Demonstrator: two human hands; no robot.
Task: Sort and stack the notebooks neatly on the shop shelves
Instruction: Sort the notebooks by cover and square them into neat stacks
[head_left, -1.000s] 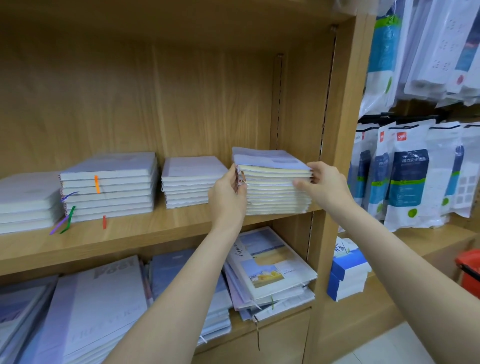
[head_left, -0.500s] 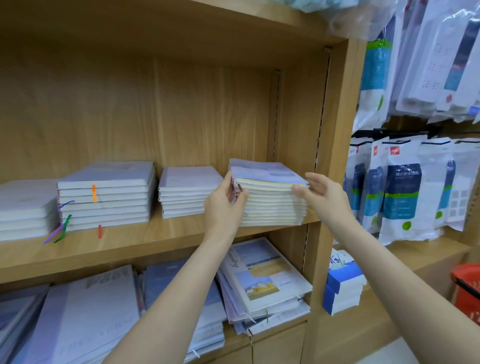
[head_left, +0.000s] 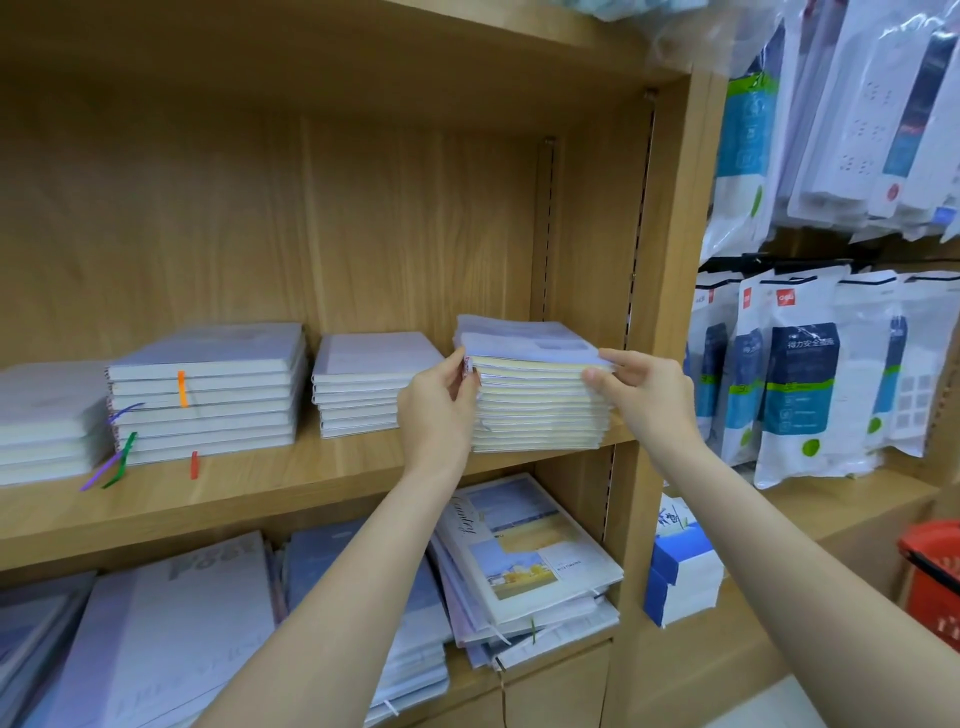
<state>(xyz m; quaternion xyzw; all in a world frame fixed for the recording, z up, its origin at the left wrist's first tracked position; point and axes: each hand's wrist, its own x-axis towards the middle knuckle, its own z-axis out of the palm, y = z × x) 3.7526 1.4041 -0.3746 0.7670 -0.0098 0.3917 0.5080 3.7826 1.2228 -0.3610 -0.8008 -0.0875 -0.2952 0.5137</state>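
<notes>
Head view, shop shelving. I see the rightmost stack of notebooks (head_left: 540, 400) resting on the middle wooden shelf (head_left: 291, 493), close to the right upright of the unit (head_left: 670, 291). My left hand (head_left: 439, 410) is at the stack's left edge, fingers curled round the spine corner of the upper notebooks, thumb toward the top cover. My right hand (head_left: 641, 392) is at the stack's right front corner, thumb on top and fingertips under the topmost notebook (head_left: 524, 340), pinching it; that top notebook sits slightly askew over the yellowish page edges beneath. Whether it is lifted clear of the stack or only touching it, I cannot tell from this angle.

To the left on the same shelf stand three further piles: a shorter pale stack (head_left: 366, 384) just beside the left hand, a taller stack with coloured ribbon markers (head_left: 208, 395), and a partly cropped pile at the frame's edge (head_left: 47, 421). On the lower shelf lie larger notebooks, one with a landscape cover (head_left: 530, 551) below my forearms. To the right of the unit hang packaged power strips (head_left: 800, 395), with blue-and-white boxes (head_left: 680, 577) below and a red basket (head_left: 935, 582) at the far right.
</notes>
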